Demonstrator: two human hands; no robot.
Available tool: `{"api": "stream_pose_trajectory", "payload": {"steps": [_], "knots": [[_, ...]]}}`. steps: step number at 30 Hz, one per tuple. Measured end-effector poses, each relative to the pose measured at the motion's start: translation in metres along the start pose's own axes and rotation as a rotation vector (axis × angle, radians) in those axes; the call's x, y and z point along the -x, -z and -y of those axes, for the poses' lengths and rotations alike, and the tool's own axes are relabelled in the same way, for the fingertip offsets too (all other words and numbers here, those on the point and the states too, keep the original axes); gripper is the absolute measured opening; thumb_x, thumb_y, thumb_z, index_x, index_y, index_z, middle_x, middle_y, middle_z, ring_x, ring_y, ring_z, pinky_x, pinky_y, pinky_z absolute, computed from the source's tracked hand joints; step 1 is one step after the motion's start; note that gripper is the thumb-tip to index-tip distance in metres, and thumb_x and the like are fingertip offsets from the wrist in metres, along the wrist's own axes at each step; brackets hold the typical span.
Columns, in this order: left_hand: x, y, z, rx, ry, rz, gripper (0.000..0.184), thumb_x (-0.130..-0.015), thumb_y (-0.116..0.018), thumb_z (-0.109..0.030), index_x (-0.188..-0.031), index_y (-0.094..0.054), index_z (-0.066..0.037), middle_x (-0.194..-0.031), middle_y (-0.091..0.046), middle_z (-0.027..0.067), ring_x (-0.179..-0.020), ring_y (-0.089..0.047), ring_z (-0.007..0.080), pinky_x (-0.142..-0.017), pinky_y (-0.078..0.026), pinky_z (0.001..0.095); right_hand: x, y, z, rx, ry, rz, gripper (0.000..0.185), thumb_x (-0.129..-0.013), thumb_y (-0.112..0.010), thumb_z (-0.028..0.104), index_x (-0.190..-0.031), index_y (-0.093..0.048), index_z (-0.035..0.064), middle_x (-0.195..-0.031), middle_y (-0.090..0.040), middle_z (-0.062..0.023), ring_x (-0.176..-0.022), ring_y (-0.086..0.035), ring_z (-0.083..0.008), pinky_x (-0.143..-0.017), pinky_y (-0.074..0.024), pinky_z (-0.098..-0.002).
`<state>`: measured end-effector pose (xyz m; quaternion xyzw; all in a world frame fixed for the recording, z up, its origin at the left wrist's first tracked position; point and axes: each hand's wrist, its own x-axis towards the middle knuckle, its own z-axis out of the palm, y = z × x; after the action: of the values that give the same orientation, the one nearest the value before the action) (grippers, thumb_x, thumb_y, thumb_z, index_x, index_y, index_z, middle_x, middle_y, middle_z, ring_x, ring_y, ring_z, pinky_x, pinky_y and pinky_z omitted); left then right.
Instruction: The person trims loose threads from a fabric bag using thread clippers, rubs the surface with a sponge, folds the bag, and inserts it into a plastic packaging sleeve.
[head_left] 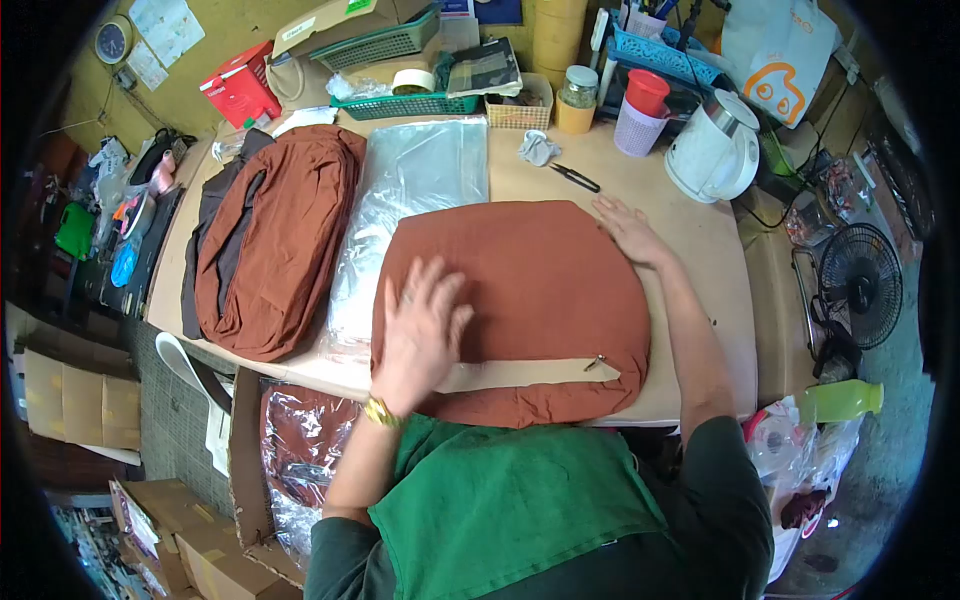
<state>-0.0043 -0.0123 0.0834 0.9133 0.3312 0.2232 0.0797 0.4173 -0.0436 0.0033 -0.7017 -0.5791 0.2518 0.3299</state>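
A rust-brown fabric bag (530, 280) lies flat on the table in front of me, with a beige zip strip and a small zip pull near its lower edge. Over the bag's left part is my left hand (420, 325), fingers spread and slightly blurred; I cannot tell whether it touches the cloth. My right hand (630, 232) rests flat at the bag's upper right edge, fingers stretched out. Left of the bag, a stack of clear plastic sleeves (425, 165) lies partly under it. Further left are more rust-brown bags (275, 245) with dark straps.
Thread snips (575, 178) and a crumpled grey cloth (539, 148) lie beyond the bag. A white kettle (712, 150), a lilac cup (638, 128), a jar (577, 100) and green baskets (405, 104) line the back. Below the table's left edge stands an open carton (248, 470) holding plastic-wrapped goods.
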Motion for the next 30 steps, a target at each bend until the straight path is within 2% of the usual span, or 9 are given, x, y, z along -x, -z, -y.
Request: {"api": "stream_pose_trajectory", "payload": {"steps": [2,6,16,20,22,24,26,28,30], "knots": [[0.02,-0.018,-0.008,-0.102,0.041,0.106,0.054,-0.094,-0.06,-0.029,-0.142,-0.046,-0.007,-0.152,-0.038,0.0199,-0.143,-0.032,0.0405,-0.115,-0.017,0.0634,-0.019,0.015,0.018,0.048,-0.111,0.032,0.043,-0.098,-0.055,0.028,-0.133,-0.058,0.0027,-0.133,-0.061,-0.0172,-0.124,-0.058,-0.0284,-0.105,-0.0428,-0.0358],[0.029,-0.05,-0.006,-0.12,0.203,0.176,0.075,-0.095,-0.058,-0.039,-0.156,-0.025,-0.011,-0.162,-0.019,0.0176,-0.149,-0.015,0.0414,-0.115,-0.006,0.0684,-0.089,0.019,0.044,0.31,0.091,-0.126,0.032,-0.091,-0.064,0.026,-0.113,-0.07,0.0046,-0.103,-0.073,-0.0169,-0.098,-0.069,-0.0328,-0.087,-0.0522,-0.0407],[0.02,-0.075,0.004,-0.076,0.187,0.184,0.076,-0.096,-0.051,-0.046,-0.158,-0.022,-0.012,-0.164,-0.014,0.0161,-0.151,-0.011,0.0393,-0.115,0.0,0.0668,-0.178,-0.054,0.035,0.436,-0.005,-0.283,0.021,-0.084,-0.072,0.019,-0.097,-0.065,0.0037,-0.115,-0.067,-0.0166,-0.104,-0.064,-0.0312,-0.087,-0.05,-0.0415],[0.019,-0.076,0.006,-0.097,0.163,0.191,0.069,-0.098,-0.046,-0.041,-0.157,-0.024,-0.012,-0.164,-0.015,0.0155,-0.151,-0.011,0.0379,-0.116,0.001,0.0653,-0.188,-0.039,0.024,0.244,0.085,-0.643,0.016,-0.086,-0.072,0.017,-0.088,-0.061,0.0053,-0.096,-0.069,-0.0128,-0.084,-0.067,-0.025,-0.076,-0.0528,-0.0385],[0.021,-0.078,0.006,-0.093,0.153,0.197,0.069,-0.098,-0.046,-0.041,-0.157,-0.025,-0.012,-0.164,-0.015,0.0157,-0.151,-0.011,0.0379,-0.116,0.0,0.0653,-0.185,-0.018,0.034,-0.477,0.125,-0.338,0.012,-0.092,-0.066,0.016,-0.09,-0.062,0.0045,-0.081,-0.068,-0.0102,-0.073,-0.067,-0.0204,-0.064,-0.0515,-0.0323],[0.02,-0.079,0.006,-0.081,0.115,0.165,0.068,-0.098,-0.047,-0.044,-0.155,-0.029,-0.012,-0.163,-0.017,0.0163,-0.151,-0.013,0.0382,-0.116,0.0,0.0654,-0.109,-0.014,0.111,-0.777,0.222,-0.049,0.01,-0.092,-0.068,0.013,-0.091,-0.06,0.0054,-0.081,-0.066,-0.0042,-0.071,-0.063,-0.0106,-0.063,-0.0492,-0.025],[0.019,-0.079,0.004,-0.067,0.103,0.169,0.069,-0.097,-0.048,-0.046,-0.155,-0.029,-0.013,-0.163,-0.018,0.0165,-0.151,-0.013,0.0385,-0.116,0.0,0.0653,-0.056,-0.039,0.129,-1.073,0.297,0.299,0.017,-0.089,-0.071,0.011,-0.095,-0.056,0.008,-0.089,-0.066,-0.0064,-0.078,-0.065,-0.0138,-0.068,-0.0534,-0.028],[0.018,-0.082,0.005,-0.088,0.057,0.162,0.076,-0.094,-0.052,-0.054,-0.155,-0.031,-0.014,-0.162,-0.019,0.0169,-0.15,-0.015,0.0394,-0.116,-0.001,0.0655,-0.002,-0.073,0.145,-1.091,0.118,0.416,0.017,-0.087,-0.072,0.009,-0.092,-0.056,0.0083,-0.088,-0.065,-0.0038,-0.077,-0.063,-0.0119,-0.07,-0.0523,-0.0267],[0.018,-0.079,0.004,-0.082,0.043,0.166,0.078,-0.092,-0.053,-0.055,-0.155,-0.031,-0.015,-0.162,-0.019,0.0169,-0.15,-0.015,0.0394,-0.116,-0.002,0.0656,0.035,-0.081,0.155,-0.73,0.137,0.468,0.016,-0.085,-0.073,0.011,-0.085,-0.057,0.0086,-0.085,-0.062,0.0017,-0.082,-0.061,-0.0088,-0.072,-0.0498,-0.0261]]}}
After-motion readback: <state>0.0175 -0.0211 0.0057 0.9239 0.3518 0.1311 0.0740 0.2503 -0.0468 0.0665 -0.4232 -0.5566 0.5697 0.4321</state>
